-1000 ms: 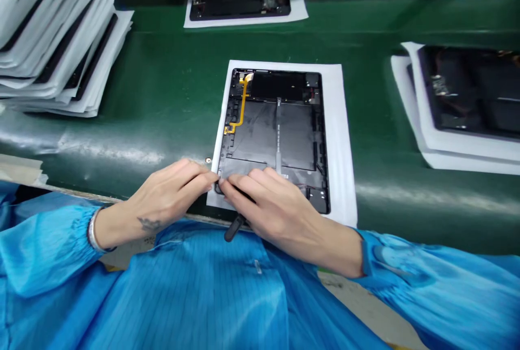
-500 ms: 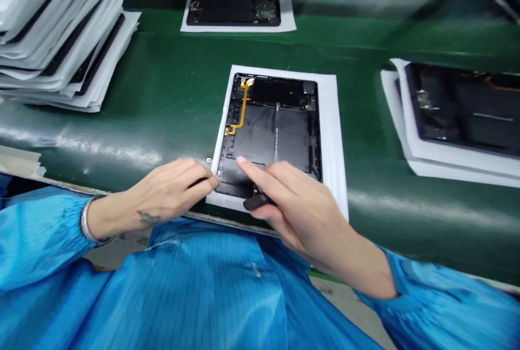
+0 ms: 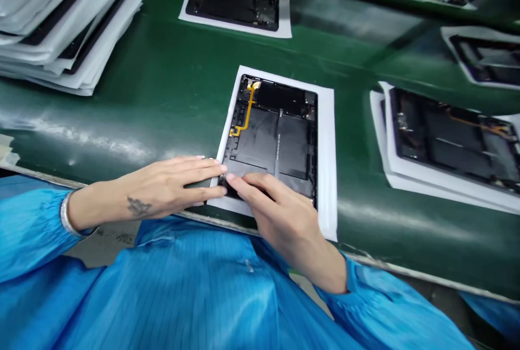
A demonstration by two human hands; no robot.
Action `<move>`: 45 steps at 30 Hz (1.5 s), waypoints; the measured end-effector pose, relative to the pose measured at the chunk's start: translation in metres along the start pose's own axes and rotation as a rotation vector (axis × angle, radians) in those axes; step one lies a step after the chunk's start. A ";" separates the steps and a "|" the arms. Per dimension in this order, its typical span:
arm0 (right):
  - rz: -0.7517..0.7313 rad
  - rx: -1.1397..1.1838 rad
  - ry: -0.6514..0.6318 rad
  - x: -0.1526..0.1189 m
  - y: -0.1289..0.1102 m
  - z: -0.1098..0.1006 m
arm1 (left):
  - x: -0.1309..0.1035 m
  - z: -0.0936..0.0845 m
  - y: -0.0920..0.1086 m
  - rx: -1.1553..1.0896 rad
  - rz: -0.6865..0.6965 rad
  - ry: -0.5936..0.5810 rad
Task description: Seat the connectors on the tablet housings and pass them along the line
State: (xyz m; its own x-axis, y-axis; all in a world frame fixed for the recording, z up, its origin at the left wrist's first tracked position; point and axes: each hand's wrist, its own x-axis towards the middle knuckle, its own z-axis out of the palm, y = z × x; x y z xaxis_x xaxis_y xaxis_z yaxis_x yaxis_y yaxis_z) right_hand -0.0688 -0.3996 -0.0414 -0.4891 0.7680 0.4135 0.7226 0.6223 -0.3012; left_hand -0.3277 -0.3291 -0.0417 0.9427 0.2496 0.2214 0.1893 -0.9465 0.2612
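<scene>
We have the open tablet shell (image 3: 260,138) lying flat before us on a white sheet (image 3: 327,149), its inner side up, probably so that its parts can be reached. The sheet likely guards the shell from the green surface (image 3: 174,68) beneath. An orange ribbon (image 3: 248,111) runs along the shell's left side, well above our fingers.

Our left hand (image 3: 162,187) comes in from the left of the shell, palm down, fingers stretched and thumb apart, tips at its near left corner. We judge that this steadies the corner while leaving a gap to work in. Our right hand (image 3: 284,209) reaches over the shell's near edge, wrist angled inward, index finger pointing at that same corner and the other fingers curled beneath. The knuckles hide what lies under them, so we cannot tell whether those fingers grip anything.

Left of the shell and farther off, a stack of sheets and dark panels (image 3: 73,41) leans in layers, the paper perhaps there to stop the panels rubbing. Beyond the shell, another unit (image 3: 233,3) rests on its own paper; to the shell's right, one more unit (image 3: 455,138) lies on layered sheets, parts facing up.
</scene>
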 end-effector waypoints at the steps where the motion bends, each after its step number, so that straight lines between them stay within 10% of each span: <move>1: -0.015 -0.033 -0.001 0.000 0.000 0.001 | 0.000 0.001 -0.001 -0.006 0.003 -0.002; 29: -0.496 -0.477 -0.236 0.031 -0.004 -0.024 | 0.000 0.003 -0.004 -0.047 0.012 -0.004; 40: -0.436 -0.494 -0.239 0.028 -0.006 -0.019 | -0.002 0.008 -0.004 -0.021 -0.003 -0.015; 45: -0.114 -0.338 -0.066 0.012 0.001 -0.013 | -0.005 -0.001 -0.002 0.012 0.016 0.025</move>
State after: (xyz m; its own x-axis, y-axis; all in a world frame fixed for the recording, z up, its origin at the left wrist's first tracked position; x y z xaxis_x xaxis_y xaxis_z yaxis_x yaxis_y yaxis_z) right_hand -0.0678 -0.3917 -0.0255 -0.5987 0.7113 0.3682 0.7766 0.6281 0.0492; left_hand -0.3330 -0.3283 -0.0420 0.9384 0.2396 0.2489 0.1778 -0.9527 0.2466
